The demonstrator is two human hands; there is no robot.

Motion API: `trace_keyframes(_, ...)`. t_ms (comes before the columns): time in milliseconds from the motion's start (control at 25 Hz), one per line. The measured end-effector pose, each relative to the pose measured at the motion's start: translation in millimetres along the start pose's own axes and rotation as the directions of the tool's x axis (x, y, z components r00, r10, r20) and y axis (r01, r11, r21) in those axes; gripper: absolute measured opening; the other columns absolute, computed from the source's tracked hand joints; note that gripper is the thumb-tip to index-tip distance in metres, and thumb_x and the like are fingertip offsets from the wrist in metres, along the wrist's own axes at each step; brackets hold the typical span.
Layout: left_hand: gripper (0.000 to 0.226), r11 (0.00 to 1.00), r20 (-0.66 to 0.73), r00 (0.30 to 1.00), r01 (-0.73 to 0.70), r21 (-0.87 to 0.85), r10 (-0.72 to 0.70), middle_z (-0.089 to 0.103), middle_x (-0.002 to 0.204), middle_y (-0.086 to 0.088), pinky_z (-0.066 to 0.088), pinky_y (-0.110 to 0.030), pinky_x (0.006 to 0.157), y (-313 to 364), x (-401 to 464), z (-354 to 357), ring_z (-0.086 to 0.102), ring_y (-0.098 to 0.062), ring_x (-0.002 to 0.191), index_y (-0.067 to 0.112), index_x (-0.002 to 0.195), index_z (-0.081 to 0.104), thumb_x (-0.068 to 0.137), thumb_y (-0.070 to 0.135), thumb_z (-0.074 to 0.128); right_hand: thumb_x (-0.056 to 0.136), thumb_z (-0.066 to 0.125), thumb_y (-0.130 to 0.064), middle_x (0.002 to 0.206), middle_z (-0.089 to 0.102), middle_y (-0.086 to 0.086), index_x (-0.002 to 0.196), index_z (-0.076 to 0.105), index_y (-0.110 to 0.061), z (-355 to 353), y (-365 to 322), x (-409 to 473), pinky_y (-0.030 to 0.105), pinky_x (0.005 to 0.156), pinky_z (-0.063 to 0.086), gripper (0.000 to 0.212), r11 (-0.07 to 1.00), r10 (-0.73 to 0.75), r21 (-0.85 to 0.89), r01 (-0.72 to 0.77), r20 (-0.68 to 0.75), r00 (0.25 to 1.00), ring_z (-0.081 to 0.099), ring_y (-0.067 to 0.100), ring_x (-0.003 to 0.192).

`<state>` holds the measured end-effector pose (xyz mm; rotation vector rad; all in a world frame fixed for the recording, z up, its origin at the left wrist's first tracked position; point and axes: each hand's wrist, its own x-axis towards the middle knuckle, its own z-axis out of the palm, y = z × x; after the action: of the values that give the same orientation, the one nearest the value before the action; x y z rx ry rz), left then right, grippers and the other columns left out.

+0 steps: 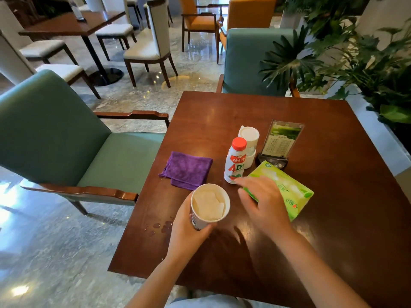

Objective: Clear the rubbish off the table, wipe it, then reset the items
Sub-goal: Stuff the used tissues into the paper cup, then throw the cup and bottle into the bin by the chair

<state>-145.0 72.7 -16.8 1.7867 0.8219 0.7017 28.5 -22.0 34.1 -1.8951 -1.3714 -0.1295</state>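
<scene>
My left hand (186, 232) grips a white paper cup (210, 205) with a crumpled tissue inside, held above the near left part of the dark wooden table (333, 218). My right hand (262, 203) hovers with loosely spread fingers over the near end of a green tissue pack (291, 192) and holds nothing. Just beyond its fingertips stands a white drink bottle (234, 163) with a red cap. A folded purple cloth (186, 170) lies at the table's left edge. Water drops (160, 227) sit near the front left edge.
Behind the bottle stand a white lidded container (249, 141) and an acrylic menu stand (280, 141). Green armchairs are at the left (66, 134) and far side (251, 61). Leafy plants (355, 58) crowd the right edge.
</scene>
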Motion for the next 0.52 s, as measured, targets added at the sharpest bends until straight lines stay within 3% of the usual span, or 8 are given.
trace_keyframes(120,0.077,1.000,-0.025,1.000,0.001,-0.025,-0.002,0.049,0.126,0.028,0.049,-0.037,0.096,6.0,-1.7,-2.5,0.049,-0.005,0.119,0.031,0.130,0.041,0.067,0.014,0.083,0.087,0.056,-0.022,0.112,0.063,0.006,0.111,0.064,-0.013,-4.0,26.0,33.0,0.039,0.089,0.047,0.027,0.988,0.118,-0.096,-0.123,-0.058,0.991,0.056,0.024,0.104)
trace_keyframes(240,0.077,1.000,-0.047,0.999,0.016,-0.007,-0.016,0.050,0.124,0.030,0.051,-0.040,0.094,9.3,-2.1,-2.2,0.050,-0.003,0.117,0.040,0.126,0.043,0.066,0.015,0.084,0.085,0.064,-0.021,0.136,0.046,0.009,0.129,0.051,-0.019,1.2,43.7,67.8,0.043,0.093,0.043,0.046,0.956,0.218,-0.218,-0.199,0.071,0.973,0.040,0.028,0.122)
trace_keyframes(360,0.079,1.000,-0.071,0.997,0.024,-0.001,-0.024,0.050,0.122,0.033,0.051,-0.040,0.093,10.5,-3.2,-2.4,0.051,-0.005,0.116,0.051,0.122,0.041,0.066,0.017,0.084,0.085,0.064,-0.027,0.150,0.026,0.010,0.140,0.034,-0.026,19.9,57.1,98.0,0.046,0.096,0.042,0.062,0.924,0.224,-0.361,-0.126,0.242,0.944,0.029,0.032,0.131)
trace_keyframes(440,0.080,1.000,-0.090,0.996,0.021,-0.004,-0.021,0.051,0.122,0.031,0.052,-0.041,0.092,10.0,-4.5,-3.6,0.054,-0.010,0.115,0.054,0.122,0.040,0.066,0.017,0.084,0.087,0.060,-0.026,0.152,0.022,0.010,0.142,0.030,-0.028,35.1,64.2,107.0,0.047,0.091,0.046,0.063,0.913,0.242,-0.397,-0.090,0.351,0.905,0.031,0.033,0.132)
trace_keyframes(520,0.080,1.000,-0.110,0.994,0.027,-0.011,-0.028,0.051,0.122,0.030,0.052,-0.041,0.092,9.6,-5.5,-5.7,0.054,-0.012,0.115,0.052,0.123,0.040,0.065,0.017,0.084,0.089,0.058,-0.019,0.144,0.032,0.010,0.139,0.035,-0.027,45.4,68.2,107.5,0.045,0.082,0.050,0.056,0.919,0.252,-0.378,-0.111,0.347,0.903,0.043,0.033,0.122)
